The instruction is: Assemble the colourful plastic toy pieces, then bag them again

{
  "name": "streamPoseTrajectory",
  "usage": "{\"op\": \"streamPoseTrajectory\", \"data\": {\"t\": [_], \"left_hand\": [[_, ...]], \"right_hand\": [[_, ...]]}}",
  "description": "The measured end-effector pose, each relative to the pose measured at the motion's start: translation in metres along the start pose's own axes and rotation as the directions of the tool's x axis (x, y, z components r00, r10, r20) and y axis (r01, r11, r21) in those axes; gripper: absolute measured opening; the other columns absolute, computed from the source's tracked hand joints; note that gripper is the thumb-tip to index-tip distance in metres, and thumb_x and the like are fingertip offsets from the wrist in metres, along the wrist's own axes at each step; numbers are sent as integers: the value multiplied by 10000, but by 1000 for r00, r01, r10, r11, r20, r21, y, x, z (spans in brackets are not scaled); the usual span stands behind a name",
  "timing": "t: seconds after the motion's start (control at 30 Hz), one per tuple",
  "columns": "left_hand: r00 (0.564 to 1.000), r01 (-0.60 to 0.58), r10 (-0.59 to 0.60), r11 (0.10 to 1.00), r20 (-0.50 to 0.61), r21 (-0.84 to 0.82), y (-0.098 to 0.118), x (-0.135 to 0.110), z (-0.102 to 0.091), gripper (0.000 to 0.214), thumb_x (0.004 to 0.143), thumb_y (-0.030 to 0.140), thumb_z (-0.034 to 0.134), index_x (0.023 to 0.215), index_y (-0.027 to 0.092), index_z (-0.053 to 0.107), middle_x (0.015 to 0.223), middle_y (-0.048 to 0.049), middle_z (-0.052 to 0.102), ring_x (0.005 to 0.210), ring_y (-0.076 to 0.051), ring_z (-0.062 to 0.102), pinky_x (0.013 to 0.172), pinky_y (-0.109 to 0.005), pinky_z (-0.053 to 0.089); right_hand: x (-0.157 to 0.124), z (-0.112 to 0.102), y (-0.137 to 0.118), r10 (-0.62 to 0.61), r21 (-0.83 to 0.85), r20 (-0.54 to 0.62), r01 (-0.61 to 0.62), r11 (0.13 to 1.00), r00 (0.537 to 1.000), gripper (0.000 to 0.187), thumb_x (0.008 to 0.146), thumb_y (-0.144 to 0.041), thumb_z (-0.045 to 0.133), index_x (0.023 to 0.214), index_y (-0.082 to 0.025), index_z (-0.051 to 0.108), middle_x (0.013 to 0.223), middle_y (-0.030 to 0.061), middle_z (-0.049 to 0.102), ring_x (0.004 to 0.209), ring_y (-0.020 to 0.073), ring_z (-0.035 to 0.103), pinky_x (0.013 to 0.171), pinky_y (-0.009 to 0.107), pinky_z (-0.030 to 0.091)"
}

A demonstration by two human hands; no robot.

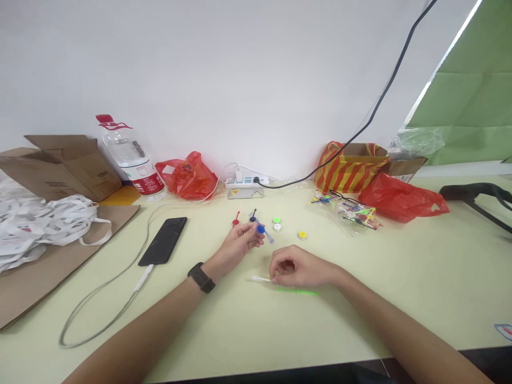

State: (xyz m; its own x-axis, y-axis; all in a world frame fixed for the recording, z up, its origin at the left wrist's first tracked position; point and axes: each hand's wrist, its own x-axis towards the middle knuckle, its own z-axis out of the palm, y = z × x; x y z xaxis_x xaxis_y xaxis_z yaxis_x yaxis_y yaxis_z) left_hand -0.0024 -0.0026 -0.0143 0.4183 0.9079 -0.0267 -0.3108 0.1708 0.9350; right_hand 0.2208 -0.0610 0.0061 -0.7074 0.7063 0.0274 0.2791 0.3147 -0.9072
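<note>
My left hand (239, 246), a watch on its wrist, pinches a small blue disc-shaped plastic piece (261, 229); a blurred, pale blue stick end shows beside it. Lower and to the right, my right hand (292, 266) is closed with thumb and fingertips on a thin white plastic stick (261, 279). Just below those fingers a bright green stick (298, 292) lies on the table. Beyond my left hand stand a red piece with an arrow-tipped stick (236, 220) and a dark blue one (253, 216). Green (276, 220), white (277, 228) and yellow (302, 234) discs lie nearby.
A black phone (163, 241) with a looping cable lies left. Behind are a large bottle (134, 160), a red bag (188, 177) and a power strip (245, 181). Right are bagged coloured parts (356, 214), a striped bag (334, 170) and another red bag (404, 197).
</note>
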Motion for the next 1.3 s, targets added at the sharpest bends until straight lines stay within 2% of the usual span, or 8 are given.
{"op": "streamPoseTrajectory", "data": {"t": [0.13,0.23,0.37,0.5,0.77,1.1,1.2,1.3], "left_hand": [[1000,6,-6,1000,11,1,0,0,1,296,870,398,794,1021,145,762,906,-70,723,778,-133,655,744,-258,505],[1000,10,-10,1000,14,11,-1,0,-1,306,874,412,788,1026,148,764,910,-69,729,788,-133,660,763,-262,506],[1000,4,-4,1000,20,3,-3,1,-4,311,888,414,773,1054,151,760,901,-65,723,784,-128,658,756,-255,503],[999,15,-15,1000,29,-15,-2,0,-2,305,885,408,778,1035,143,757,871,-58,719,755,-119,653,745,-252,494],[999,29,-28,999,16,-41,-1,0,1,328,833,392,825,1016,128,759,861,-84,737,742,-143,669,713,-270,489],[998,62,-62,997,13,-41,1,-1,3,331,810,350,841,1036,121,763,852,-90,746,741,-149,673,728,-273,496],[998,56,-56,998,13,-34,3,-3,5,306,809,335,842,1020,127,762,888,-92,750,743,-149,673,735,-279,499],[999,52,-52,998,9,-20,6,-4,7,333,792,302,856,1068,144,756,927,-79,745,763,-145,674,769,-286,508]], "right_hand": [[0,-6,-5,-3,150,-85,15,989,996,173,892,-343,717,849,-184,665,810,19,658,733,150,590,692,280,486],[0,-11,-7,34,279,-171,15,960,985,252,889,-402,738,844,-185,617,790,23,658,743,161,630,701,298,519],[1,-15,-4,50,281,-288,34,959,956,268,891,-421,741,863,-183,622,814,35,680,699,146,629,679,298,526],[3,-15,3,45,269,-353,55,961,934,267,892,-418,743,868,-184,617,774,21,657,680,144,621,665,297,520],[6,-15,10,42,243,-388,58,968,921,266,898,-419,735,873,-188,606,767,9,629,681,141,606,657,291,507],[6,-16,10,40,221,-407,56,974,912,135,880,-283,689,866,-189,594,763,2,616,677,147,597,663,294,481],[6,-17,10,30,198,-412,58,978,911,79,847,-224,652,850,-195,579,765,-6,589,691,147,563,658,284,440],[4,-20,9,11,180,-446,78,981,895,23,861,-192,537,851,-201,555,749,-25,507,686,134,468,638,267,357]]}}
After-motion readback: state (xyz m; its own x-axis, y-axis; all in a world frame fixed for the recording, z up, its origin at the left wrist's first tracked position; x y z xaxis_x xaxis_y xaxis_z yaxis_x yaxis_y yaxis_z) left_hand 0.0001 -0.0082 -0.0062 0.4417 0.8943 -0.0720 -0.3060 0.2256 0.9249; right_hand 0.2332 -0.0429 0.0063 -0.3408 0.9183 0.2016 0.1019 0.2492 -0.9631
